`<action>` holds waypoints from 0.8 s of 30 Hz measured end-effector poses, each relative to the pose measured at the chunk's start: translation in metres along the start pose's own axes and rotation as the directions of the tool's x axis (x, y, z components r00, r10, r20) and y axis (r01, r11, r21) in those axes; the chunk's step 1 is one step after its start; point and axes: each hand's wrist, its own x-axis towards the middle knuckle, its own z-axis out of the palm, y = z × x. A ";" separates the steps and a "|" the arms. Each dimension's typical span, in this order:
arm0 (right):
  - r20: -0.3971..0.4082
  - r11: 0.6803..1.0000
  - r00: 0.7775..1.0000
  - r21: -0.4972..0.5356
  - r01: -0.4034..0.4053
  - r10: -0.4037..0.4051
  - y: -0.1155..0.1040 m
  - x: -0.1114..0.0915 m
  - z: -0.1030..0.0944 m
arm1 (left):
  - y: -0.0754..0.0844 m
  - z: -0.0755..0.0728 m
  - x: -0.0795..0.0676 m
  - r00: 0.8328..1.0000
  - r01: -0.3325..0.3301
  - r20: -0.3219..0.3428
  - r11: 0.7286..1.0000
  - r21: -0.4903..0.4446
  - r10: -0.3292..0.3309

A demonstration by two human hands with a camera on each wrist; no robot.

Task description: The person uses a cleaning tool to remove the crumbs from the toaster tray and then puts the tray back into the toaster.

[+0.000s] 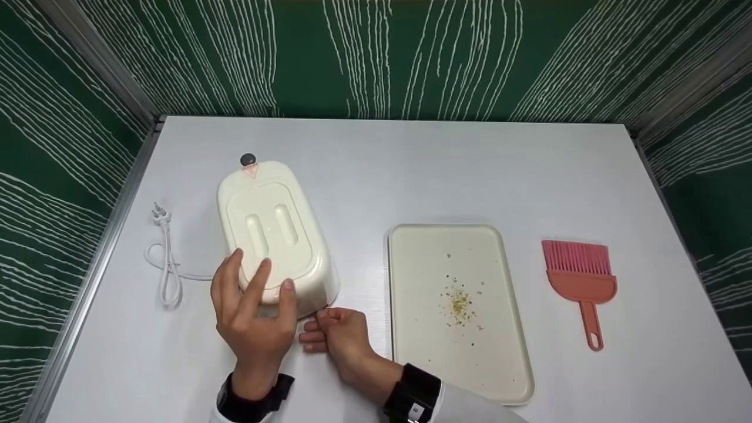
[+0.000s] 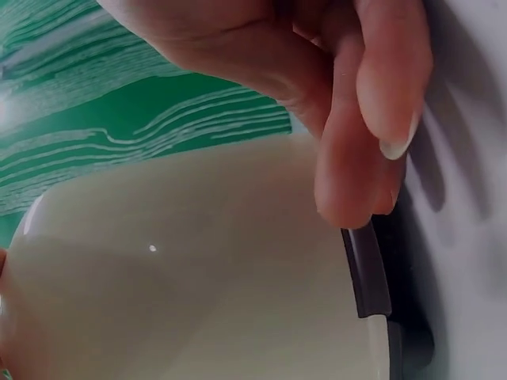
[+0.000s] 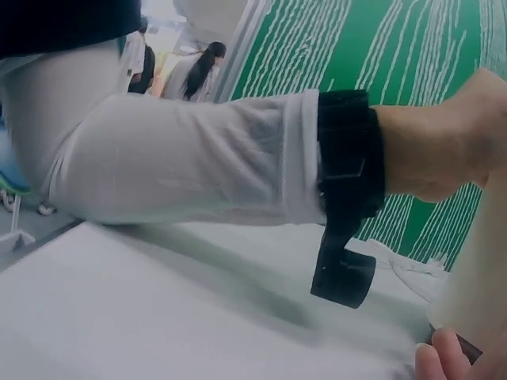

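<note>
A cream toaster (image 1: 270, 217) with two long recesses on its top lies at the left of the table in the head view. My left hand (image 1: 255, 329) rests on its near end with fingers spread across the top. Low at the near right corner, my right hand (image 1: 346, 341) has thumb and forefinger together at the base. The left wrist view shows these fingers (image 2: 344, 186) pinching at a dark strip (image 2: 368, 273) along the toaster's lower edge; they hide part of it.
Right of the hands lies a cream tray (image 1: 405, 364) with scattered crumbs (image 1: 459, 302). Farther right is a pink brush (image 1: 581, 288). A white cord with plug (image 1: 164, 235) runs left of the toaster. Green walls (image 1: 399, 64) stand behind and beside the table.
</note>
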 end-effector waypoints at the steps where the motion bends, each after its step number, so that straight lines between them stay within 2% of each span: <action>1: -0.002 1.000 1.000 0.002 0.000 0.000 0.000 -0.001 0.000 | 0.000 0.000 0.000 1.000 0.002 0.004 1.000 0.003 -0.003; 15: 0.017 1.000 1.000 -0.002 0.003 -0.003 -0.002 0.002 -0.002 | -0.002 -0.001 0.002 0.999 -0.003 0.041 1.000 0.026 0.002; 24: 0.043 1.000 0.999 -0.019 -0.019 0.020 -0.011 -0.007 -0.004 | -0.003 -0.008 0.003 0.998 0.029 0.056 0.999 0.041 -0.031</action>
